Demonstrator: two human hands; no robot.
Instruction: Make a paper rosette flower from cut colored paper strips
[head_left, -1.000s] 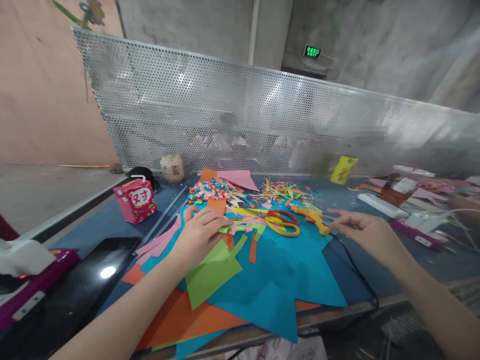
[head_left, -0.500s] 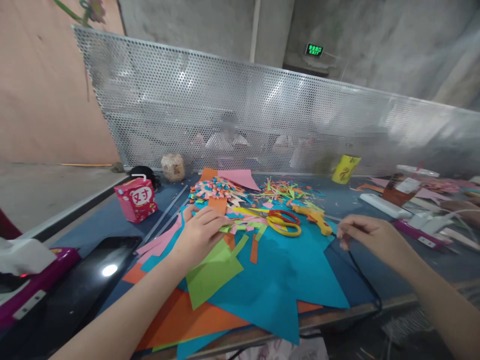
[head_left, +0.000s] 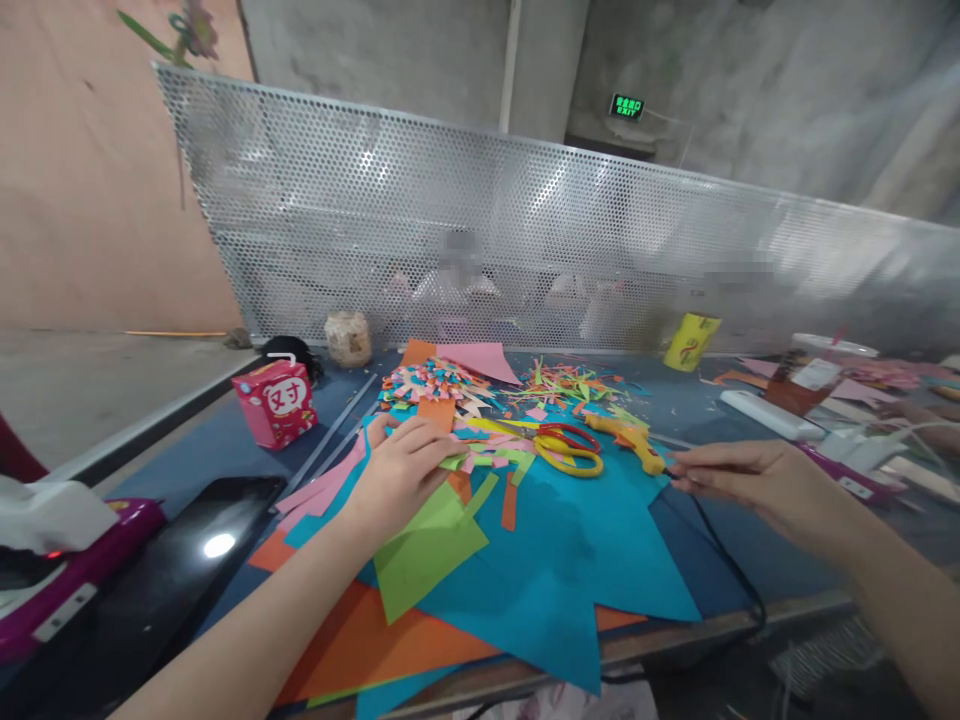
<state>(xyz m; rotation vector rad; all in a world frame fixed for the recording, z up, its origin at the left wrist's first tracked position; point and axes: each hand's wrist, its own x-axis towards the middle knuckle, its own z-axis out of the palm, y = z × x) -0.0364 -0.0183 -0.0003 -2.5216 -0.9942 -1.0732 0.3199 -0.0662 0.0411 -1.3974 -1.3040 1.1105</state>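
My left hand (head_left: 401, 470) lies curled on a pile of coloured paper strips (head_left: 480, 455), its fingertips pressing a green strip. Under it lie a green sheet (head_left: 427, 550), a large blue sheet (head_left: 570, 560) and an orange sheet (head_left: 360, 640). Just right of its fingers are yellow-and-red scissors (head_left: 566, 450). My right hand (head_left: 750, 480) is stretched towards the tail of a yellow glue gun (head_left: 630, 440), fingers pressed together on its black cord (head_left: 720, 550). The cord runs down over the table's front edge.
A perforated metal screen (head_left: 525, 240) walls off the back, with people behind it. A red carton (head_left: 276, 400), a jar (head_left: 347, 338) and a black tablet (head_left: 172, 560) lie left. A yellow cup (head_left: 690, 340) and white and magenta tools (head_left: 832, 445) stand right.
My right hand drew back from the glue gun's handle, closed its fingers on the black cord, and now holds it just behind the gun. My left hand stayed on the strips.
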